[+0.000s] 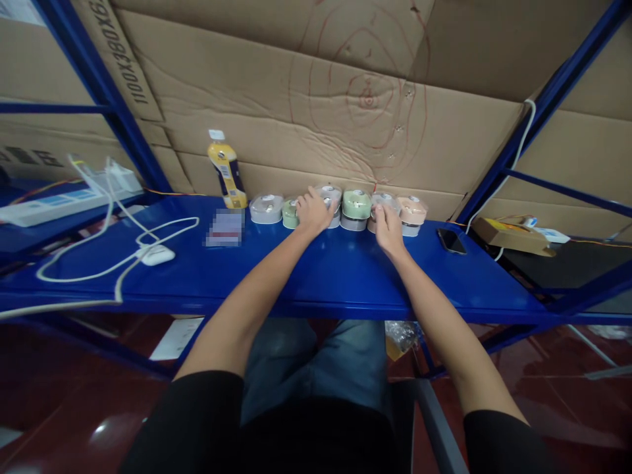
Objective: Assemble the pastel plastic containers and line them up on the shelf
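Several small rounded containers with clear lids stand in a row at the back of the blue shelf. My left hand (315, 210) rests over a green container (290, 214) and a grey stack (332, 197), its fingers spread. My right hand (388, 227) touches the front of another stack (384, 200), fingers bent around its side; whether it grips is hard to see. Between my hands is a green container (356, 205) stacked on a grey one. A pale grey container (266, 209) stands at the left end, and a peach container (413, 210) tops the right-end stack.
On the blue shelf (340, 283), a yellow bottle (228, 171) stands left of the row, behind a blurred packet (225, 228). White cables and a charger (157, 255) lie further left. A phone (451, 241) and an open carton (513, 236) are at the right.
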Demonstrator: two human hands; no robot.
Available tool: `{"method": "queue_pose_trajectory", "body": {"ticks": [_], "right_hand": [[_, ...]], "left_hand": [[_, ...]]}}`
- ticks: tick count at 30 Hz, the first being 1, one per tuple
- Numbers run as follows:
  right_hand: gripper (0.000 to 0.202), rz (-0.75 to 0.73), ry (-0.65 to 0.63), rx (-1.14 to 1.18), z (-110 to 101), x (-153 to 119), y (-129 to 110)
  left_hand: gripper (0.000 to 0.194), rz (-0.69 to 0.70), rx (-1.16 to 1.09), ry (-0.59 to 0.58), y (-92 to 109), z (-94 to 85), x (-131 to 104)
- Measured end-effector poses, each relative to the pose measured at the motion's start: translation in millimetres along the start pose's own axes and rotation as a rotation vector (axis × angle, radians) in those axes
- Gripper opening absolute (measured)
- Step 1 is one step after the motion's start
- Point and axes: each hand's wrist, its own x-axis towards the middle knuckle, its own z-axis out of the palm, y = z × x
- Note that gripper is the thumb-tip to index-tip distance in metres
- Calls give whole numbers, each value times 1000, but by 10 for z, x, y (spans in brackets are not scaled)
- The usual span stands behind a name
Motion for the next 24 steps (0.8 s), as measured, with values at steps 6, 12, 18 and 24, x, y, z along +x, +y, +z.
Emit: {"method": "queue_pose_trajectory", "body": {"ticks": [6,12,18,24], "right_hand": [[71,76,139,38,25,-24,-126],[70,9,203,74,66,-44,-215],[66,43,183,97,53,-51,-179],[63,40,165,71,31,-50,-166]], "left_hand": [[59,-7,184,91,-574,-533,172],[82,-275,387,4,-1084,-809,284],[86,-335,368,-98,-1117,-708,300],[83,-299,230,90,-1067,-844,259]]}}
